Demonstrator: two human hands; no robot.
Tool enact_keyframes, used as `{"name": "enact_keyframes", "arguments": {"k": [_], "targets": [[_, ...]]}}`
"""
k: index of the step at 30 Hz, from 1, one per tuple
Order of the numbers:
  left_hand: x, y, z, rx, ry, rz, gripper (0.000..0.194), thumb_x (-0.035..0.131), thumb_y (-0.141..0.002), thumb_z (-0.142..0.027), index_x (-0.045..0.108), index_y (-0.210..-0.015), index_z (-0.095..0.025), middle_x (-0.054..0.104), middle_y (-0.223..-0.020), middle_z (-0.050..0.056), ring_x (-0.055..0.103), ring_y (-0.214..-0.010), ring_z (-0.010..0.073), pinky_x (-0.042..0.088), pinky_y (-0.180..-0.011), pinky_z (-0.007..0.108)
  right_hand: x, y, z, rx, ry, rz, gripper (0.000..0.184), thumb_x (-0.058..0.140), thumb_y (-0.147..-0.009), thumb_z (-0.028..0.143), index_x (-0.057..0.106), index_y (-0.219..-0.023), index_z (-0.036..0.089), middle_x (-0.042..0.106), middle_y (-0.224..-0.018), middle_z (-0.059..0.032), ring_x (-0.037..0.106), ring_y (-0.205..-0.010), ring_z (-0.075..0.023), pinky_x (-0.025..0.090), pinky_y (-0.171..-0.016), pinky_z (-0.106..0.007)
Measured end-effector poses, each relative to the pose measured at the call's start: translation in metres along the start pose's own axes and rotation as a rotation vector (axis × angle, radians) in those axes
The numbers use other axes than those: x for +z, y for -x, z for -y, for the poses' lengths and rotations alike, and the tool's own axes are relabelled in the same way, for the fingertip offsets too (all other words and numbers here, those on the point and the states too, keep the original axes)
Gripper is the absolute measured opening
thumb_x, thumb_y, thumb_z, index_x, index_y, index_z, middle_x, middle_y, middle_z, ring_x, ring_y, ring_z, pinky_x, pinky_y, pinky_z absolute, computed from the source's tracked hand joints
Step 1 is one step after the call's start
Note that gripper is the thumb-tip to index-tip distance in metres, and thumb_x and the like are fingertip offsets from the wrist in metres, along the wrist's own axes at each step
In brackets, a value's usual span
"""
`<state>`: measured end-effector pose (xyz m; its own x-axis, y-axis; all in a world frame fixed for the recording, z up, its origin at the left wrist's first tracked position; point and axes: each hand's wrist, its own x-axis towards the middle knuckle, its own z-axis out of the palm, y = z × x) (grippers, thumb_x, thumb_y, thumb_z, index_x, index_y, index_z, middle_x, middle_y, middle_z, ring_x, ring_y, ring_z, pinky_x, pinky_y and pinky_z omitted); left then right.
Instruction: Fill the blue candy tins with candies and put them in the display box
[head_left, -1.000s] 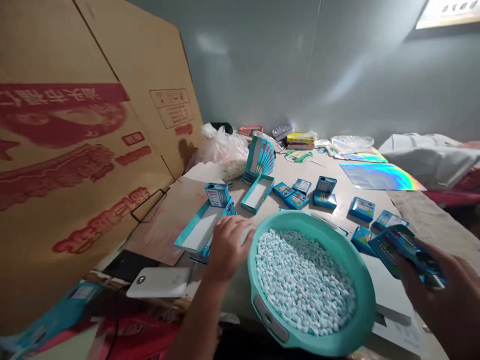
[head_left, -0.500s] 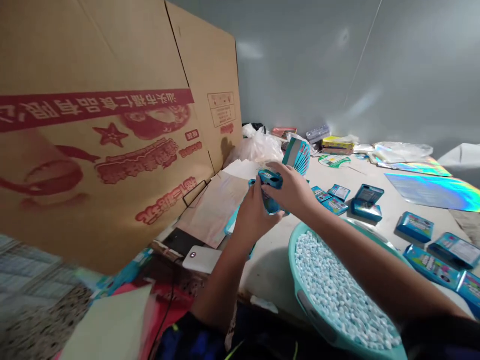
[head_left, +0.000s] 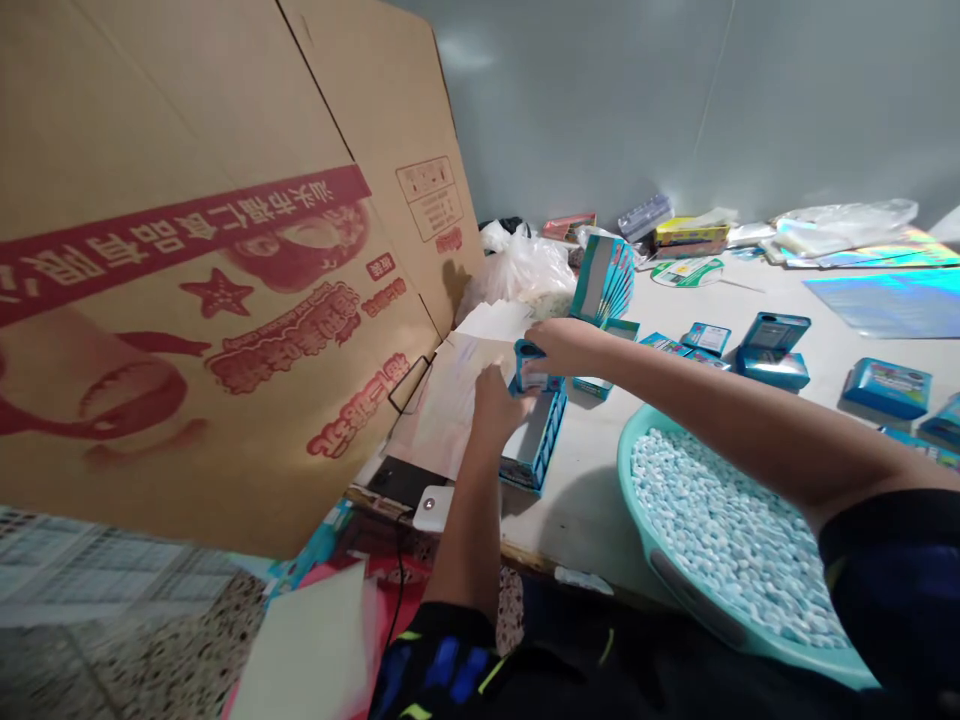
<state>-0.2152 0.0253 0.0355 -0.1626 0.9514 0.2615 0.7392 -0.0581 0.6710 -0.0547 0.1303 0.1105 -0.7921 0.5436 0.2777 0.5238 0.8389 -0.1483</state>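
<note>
Far left: large brown cardboard carton (head_left: 247, 300) with red print, reading upside down. Just right of it, a flat cardboard sheet (head_left: 442, 400) lies on the white table (head_left: 577, 490); at its near end, a white device (head_left: 433, 508), partly behind the left forearm. Left hand (head_left: 499, 395): fingers bent, at the left side of a long blue tray (head_left: 551, 440) and close beside the small blue box; whether it grips either cannot be told. Small blue box (head_left: 538, 381): at the tray's far end, grasped from above by the right hand (head_left: 571, 345); contact with the tray is hidden. Behind the right hand, a blue fanned stack (head_left: 607, 280) stands upright. Further right, the right forearm passes over the far part of a turquoise tub (head_left: 627, 470) holding pale blue and white pieces (head_left: 720, 530). Beyond the tub: a blue box with raised lid (head_left: 774, 352); rightward, a closed blue box (head_left: 889, 388); farther back, an iridescent sheet (head_left: 892, 305).
</note>
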Motion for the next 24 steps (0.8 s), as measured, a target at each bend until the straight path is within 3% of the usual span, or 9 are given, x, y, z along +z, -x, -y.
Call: {"name": "enact_keyframes", "arguments": {"k": [2, 7, 12, 17, 21, 24], "targets": [[0.001, 0.008, 0.003, -0.059, -0.108, 0.031, 0.069, 0.081, -0.081, -0.040, 0.054, -0.140, -0.014, 0.054, -0.152, 0.026, 0.045, -0.149, 0.0445, 0.035, -0.123, 0.056, 0.011, -0.004, 0.000, 0.080, 0.033, -0.069, 0.041, 0.069, -0.094, 0.055, 0.078, -0.096, 0.014, 0.075, -0.098, -0.0194, 0.070, -0.083, -0.0306, 0.048, -0.070, -0.040], [0.008, 0.019, 0.001, -0.099, -0.311, 0.164, 0.065, 0.080, -0.083, -0.035, 0.057, -0.140, -0.013, 0.058, -0.149, 0.028, 0.052, -0.145, 0.0434, 0.039, -0.120, 0.051, 0.036, -0.014, 0.008, 0.170, 0.024, -0.213, 0.044, 0.061, -0.101, 0.053, 0.078, -0.102, 0.012, 0.072, -0.108, -0.0220, 0.070, -0.096, -0.0334, 0.052, -0.073, -0.041], [0.009, 0.022, -0.005, -0.105, -0.379, 0.178, 0.071, 0.077, -0.088, -0.040, 0.052, -0.147, -0.010, 0.056, -0.152, 0.028, 0.053, -0.146, 0.0401, 0.041, -0.119, 0.045, 0.044, -0.023, 0.015, 0.171, 0.062, -0.179, 0.046, 0.062, -0.101, 0.052, 0.080, -0.107, 0.010, 0.069, -0.116, -0.0254, 0.067, -0.105, -0.0360, 0.050, -0.076, -0.041], [0.011, 0.023, -0.003, -0.124, -0.417, 0.180, 0.069, 0.074, -0.090, -0.044, 0.054, -0.146, -0.009, 0.058, -0.150, 0.028, 0.056, -0.142, 0.0409, 0.045, -0.113, 0.044, 0.050, -0.011, 0.014, 0.153, 0.134, -0.146, 0.045, 0.064, -0.099, 0.052, 0.079, -0.104, 0.011, 0.069, -0.116, -0.0234, 0.062, -0.106, -0.0350, 0.045, -0.079, -0.041], [0.012, 0.021, -0.004, -0.124, -0.477, 0.162, 0.066, 0.068, -0.092, -0.041, 0.053, -0.148, -0.009, 0.058, -0.153, 0.024, 0.056, -0.142, 0.0358, 0.044, -0.115, 0.038, 0.059, 0.003, 0.022, 0.059, 0.253, -0.137, 0.046, 0.055, -0.103, 0.043, 0.069, -0.123, 0.005, 0.064, -0.132, -0.0270, 0.053, -0.122, -0.0388, 0.044, -0.092, -0.047], [0.008, 0.015, -0.009, -0.117, -0.515, 0.188, 0.062, 0.063, -0.094, -0.042, 0.056, -0.144, -0.007, 0.064, -0.144, 0.025, 0.063, -0.135, 0.0363, 0.049, -0.109, 0.039, 0.052, 0.011, 0.032, 0.117, 0.193, -0.086, 0.054, 0.051, -0.105, 0.047, 0.062, -0.131, 0.001, 0.061, -0.140, -0.0272, 0.051, -0.129, -0.0381, 0.044, -0.100, -0.048]]}}
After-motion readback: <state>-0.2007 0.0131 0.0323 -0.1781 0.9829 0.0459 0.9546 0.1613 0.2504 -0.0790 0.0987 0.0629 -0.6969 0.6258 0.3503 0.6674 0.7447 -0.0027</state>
